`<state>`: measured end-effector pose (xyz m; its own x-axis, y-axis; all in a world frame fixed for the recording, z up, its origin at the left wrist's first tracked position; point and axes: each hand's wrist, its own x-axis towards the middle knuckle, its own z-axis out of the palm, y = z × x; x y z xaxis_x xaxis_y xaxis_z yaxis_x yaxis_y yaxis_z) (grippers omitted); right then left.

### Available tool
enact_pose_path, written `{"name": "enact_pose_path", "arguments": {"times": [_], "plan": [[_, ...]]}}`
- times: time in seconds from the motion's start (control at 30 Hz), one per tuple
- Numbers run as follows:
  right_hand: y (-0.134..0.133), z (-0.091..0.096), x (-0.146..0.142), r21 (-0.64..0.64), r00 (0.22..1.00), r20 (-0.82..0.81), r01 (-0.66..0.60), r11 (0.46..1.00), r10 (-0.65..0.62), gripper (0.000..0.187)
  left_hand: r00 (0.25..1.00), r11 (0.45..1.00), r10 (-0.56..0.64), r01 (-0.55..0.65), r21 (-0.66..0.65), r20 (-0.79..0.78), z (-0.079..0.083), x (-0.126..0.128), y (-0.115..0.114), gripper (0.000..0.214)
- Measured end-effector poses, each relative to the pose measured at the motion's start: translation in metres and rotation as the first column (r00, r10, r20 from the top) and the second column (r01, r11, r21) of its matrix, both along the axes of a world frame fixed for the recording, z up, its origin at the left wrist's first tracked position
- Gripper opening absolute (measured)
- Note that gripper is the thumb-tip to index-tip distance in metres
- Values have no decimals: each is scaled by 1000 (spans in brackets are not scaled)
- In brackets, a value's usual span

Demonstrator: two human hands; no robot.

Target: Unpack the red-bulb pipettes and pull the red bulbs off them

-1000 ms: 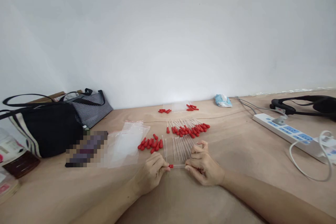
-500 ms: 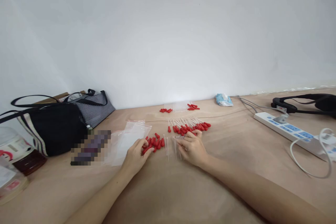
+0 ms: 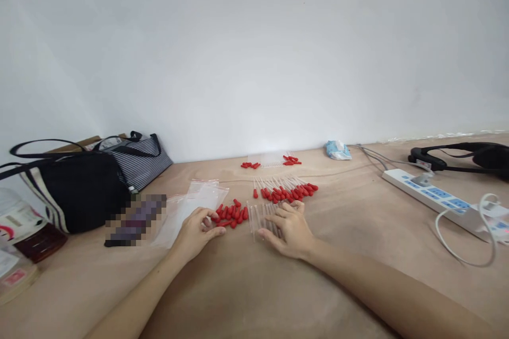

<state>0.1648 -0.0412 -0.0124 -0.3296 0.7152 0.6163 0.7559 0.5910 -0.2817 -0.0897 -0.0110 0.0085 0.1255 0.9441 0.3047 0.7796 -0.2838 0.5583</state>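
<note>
Clear tubes (image 3: 259, 214) beneath the right hand (image 3: 292, 230) have slid leftward, closing the gap to those that lay apart half a second ago. They extend left from under its grip, fingers spread over them rather than pinching. Roughly parallel, their long axes run toward the wall (image 3: 254, 63). At the left hand (image 3: 199, 230), thumb and fingers stand parted beside red bulbs (image 3: 234, 214) pointing mixed ways; whether they touch, I cannot tell. Plastic bags (image 3: 194, 198) border that side; rightward, the surface (image 3: 350, 222) leaves room up to the power strip (image 3: 433, 196).
</note>
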Motion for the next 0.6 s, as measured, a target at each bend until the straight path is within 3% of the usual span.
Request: {"name": "enact_pose_path", "arguments": {"times": [0.1,0.17,0.23,0.43,0.6], "plan": [[-6,-6,27,67,999,-38,37,997,-35,25,986,996,-9,24,87,-166,9,9,7,26],[-9,-9,44,97,997,-31,76,992,-73,30,963,996,-41,62,70,-268,15,25,17,26],[-10,-11,58,116,992,-12,126,985,-126,36,933,999,8,4,32,-361,20,47,32,20],[-9,-7,69,143,982,-6,186,972,-188,38,913,978,128,-182,-105,-388,14,107,88,28],[-6,-9,64,131,988,-14,155,979,-155,37,929,951,160,-236,-202,-334,18,115,98,22]]}}
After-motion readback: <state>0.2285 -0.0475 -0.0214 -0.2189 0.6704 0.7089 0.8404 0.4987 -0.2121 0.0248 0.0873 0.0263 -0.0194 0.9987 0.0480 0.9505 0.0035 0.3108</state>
